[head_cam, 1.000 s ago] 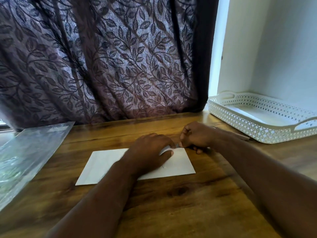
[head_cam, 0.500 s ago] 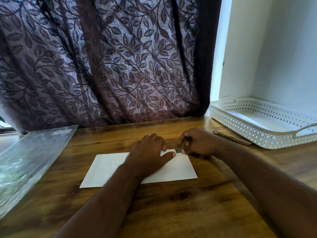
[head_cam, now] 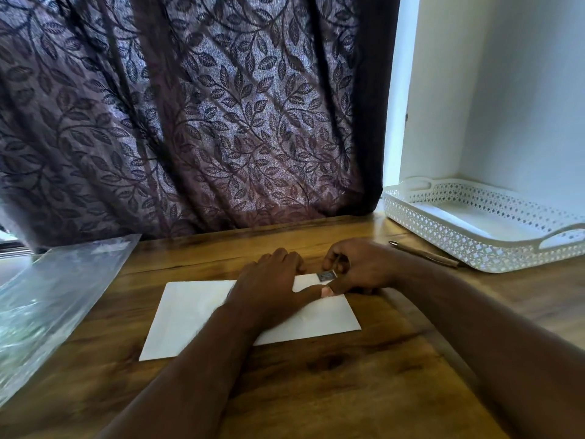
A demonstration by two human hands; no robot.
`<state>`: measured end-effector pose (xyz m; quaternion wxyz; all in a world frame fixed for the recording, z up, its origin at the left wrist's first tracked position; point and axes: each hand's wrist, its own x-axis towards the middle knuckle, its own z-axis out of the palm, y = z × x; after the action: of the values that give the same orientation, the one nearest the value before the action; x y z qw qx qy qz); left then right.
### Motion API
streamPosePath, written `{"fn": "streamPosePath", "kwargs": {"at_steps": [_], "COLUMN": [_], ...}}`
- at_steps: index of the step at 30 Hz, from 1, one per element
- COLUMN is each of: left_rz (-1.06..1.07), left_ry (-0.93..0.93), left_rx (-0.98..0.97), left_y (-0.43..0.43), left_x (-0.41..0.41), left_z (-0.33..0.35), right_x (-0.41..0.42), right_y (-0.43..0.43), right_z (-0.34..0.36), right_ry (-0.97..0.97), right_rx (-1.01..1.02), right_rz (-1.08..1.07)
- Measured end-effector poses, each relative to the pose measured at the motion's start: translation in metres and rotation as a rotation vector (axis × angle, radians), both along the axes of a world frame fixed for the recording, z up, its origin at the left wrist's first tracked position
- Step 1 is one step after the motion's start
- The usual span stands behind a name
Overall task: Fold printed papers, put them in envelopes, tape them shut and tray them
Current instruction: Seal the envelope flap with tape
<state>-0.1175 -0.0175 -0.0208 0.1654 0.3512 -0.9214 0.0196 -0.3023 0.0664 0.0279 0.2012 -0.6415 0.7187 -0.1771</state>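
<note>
The white rectangular paper envelope [head_cam: 196, 312] lies lengthwise left-to-right on the brown wooden tabletop [head_cam: 316, 391], pressed flat by the left hand [head_cam: 269, 280], while the right hand [head_cam: 357, 267] pinches a small grey piece [head_cam: 327, 275], seemingly tape, at its far-right edge.

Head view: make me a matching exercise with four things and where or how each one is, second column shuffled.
1 envelope
2 pen
3 tray
4 right hand

A pinches a small dark piece
B far right, by the wall
C flat under the left hand
D on the table, beside the tray

Pairs: 1-C, 2-D, 3-B, 4-A.
</note>
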Motion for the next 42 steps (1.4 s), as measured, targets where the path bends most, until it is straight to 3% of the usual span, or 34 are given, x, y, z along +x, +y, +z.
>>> {"fn": "streamPosePath", "kwargs": {"at_steps": [7, 13, 19, 25, 28, 31, 33, 38, 42], "left_rz": [0.012, -0.040, -0.056, -0.063, -0.008, 0.172, 0.313, 0.555, 0.452], "left_ry": [0.102, 0.189, 0.290, 0.390, 0.339, 0.326, 0.422, 0.648, 0.997], "left_rx": [0.033, 0.052, 0.193, 0.225, 0.135, -0.229, -0.293, 0.090, 0.385], "left_y": [-0.001, 0.004, 0.004, -0.001, -0.001, -0.006, -0.011, -0.026, -0.041], "left_x": [0.002, 0.002, -0.002, 0.001, 0.007, 0.020, 0.028, 0.049, 0.065], "left_z": [0.005, 0.010, 0.014, 0.016, 0.019, 0.015, 0.016, 0.022, 0.024], "right_x": [-0.002, 0.000, 0.007, 0.009, 0.002, -0.010, -0.018, -0.032, -0.038], "right_y": [0.000, 0.002, 0.000, -0.001, -0.001, 0.002, 0.005, 0.006, 0.006], "right_z": [-0.003, -0.004, -0.003, -0.003, 0.001, 0.005, 0.007, 0.009, 0.010], "right_ry": [-0.212, -0.251, -0.411, -0.406, -0.394, -0.396, -0.405, -0.408, -0.416], "right_rx": [-0.059, -0.122, -0.187, -0.190, -0.253, -0.299, -0.330, -0.445, -0.475], "right_rz": [-0.052, -0.093, -0.048, -0.040, -0.117, -0.175, -0.212, -0.310, -0.366]}}
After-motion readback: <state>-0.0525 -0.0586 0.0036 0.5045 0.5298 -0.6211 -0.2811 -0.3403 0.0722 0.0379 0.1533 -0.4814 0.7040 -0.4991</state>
